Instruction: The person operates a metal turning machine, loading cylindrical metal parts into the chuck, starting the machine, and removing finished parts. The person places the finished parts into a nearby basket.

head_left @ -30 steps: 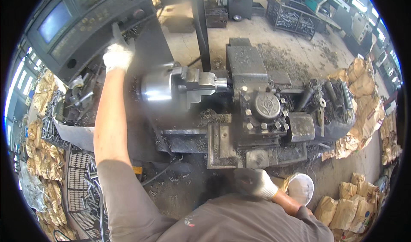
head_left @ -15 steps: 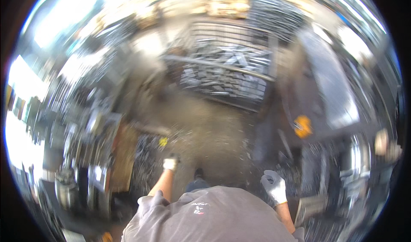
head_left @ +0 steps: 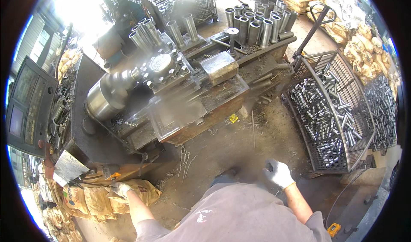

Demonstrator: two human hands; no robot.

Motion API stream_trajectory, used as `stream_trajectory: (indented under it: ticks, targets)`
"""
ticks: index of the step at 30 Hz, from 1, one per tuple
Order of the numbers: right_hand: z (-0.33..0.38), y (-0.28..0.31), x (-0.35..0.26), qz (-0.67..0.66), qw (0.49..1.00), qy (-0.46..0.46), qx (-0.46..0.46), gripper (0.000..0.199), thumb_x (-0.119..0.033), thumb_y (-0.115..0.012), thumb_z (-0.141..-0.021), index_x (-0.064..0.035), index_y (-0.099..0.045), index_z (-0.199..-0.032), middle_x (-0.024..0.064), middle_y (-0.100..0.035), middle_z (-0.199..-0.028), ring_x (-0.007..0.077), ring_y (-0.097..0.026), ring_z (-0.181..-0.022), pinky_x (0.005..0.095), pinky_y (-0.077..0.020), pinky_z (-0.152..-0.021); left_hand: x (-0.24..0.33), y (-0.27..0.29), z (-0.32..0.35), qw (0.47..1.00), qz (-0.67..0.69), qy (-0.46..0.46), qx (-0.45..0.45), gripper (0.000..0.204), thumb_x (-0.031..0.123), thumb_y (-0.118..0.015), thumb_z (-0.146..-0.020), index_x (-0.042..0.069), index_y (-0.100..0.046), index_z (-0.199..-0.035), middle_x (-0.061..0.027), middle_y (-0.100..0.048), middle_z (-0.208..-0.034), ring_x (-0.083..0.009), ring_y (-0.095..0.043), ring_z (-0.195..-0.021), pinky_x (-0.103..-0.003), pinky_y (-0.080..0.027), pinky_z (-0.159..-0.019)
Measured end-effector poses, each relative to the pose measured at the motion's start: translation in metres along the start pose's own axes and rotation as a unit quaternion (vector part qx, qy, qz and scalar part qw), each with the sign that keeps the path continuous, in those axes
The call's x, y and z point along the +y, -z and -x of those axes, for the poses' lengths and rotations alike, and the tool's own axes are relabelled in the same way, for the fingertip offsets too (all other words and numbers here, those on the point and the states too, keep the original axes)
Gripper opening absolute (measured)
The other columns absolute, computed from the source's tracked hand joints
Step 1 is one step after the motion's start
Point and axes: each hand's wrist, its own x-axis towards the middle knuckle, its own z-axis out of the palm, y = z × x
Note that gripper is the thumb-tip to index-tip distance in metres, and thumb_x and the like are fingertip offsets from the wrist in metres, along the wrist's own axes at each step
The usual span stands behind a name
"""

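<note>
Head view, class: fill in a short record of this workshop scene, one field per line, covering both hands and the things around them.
Left hand: gloved left hand, low beside filled sacks
Right hand: gloved right hand, empty, over the dirt floor
Machine: lathe with a shiny chuck
Right side: wire cage full of metal tubes
Behind lathe: upright steel tubes
Far left: control panel

Single head cam, worn on the person's head, looking steeply down w/ a wide fisheye, so straight edges are bending toward the rim. It's sitting well above the lathe (head_left: 171, 92) and the dirt floor (head_left: 239, 148), taking in the control panel (head_left: 25, 105) at far left and the wire basket (head_left: 329, 113) at right. Person's own shoulders are filling the bottom edge; both hands are showing low in frame. No 2nd view, so no shared part.
</note>
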Motion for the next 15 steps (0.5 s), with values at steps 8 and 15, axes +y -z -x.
stream_trajectory:
  ticks: [8, 15]
  targets:
    - [-0.073, -0.005, 0.006, 0.042, 0.989, 0.100, -0.098, 0.040, -0.039, -0.070, -0.092, -0.0036, -0.072, -0.110, 0.0253, -0.076, -0.098, 0.0478, -0.074, -0.094, 0.0555, -0.0598, -0.083, 0.045, -0.018, 0.042, 0.983, 0.050, -0.173, 0.043, 0.047, 0.038, -0.052, -0.108, -0.002, -0.061, -0.132, -0.0193, -0.075, -0.116, -0.0352, -0.075, -0.100, -0.049, -0.061, -0.087]
    - [-0.089, 0.055, 0.070, 0.064, 0.990, 0.022, -0.121, 0.042, -0.035, -0.070, -0.093, -0.0072, -0.071, -0.124, 0.0241, -0.077, -0.104, 0.0458, -0.074, -0.097, 0.0539, -0.0587, -0.086, 0.175, -0.086, 0.289, 0.871, 0.148, -0.375, -0.281, 0.041, 0.034, -0.057, -0.105, 0.001, -0.064, -0.128, -0.0153, -0.075, -0.111, -0.0329, -0.074, -0.095, -0.048, -0.060, -0.083]
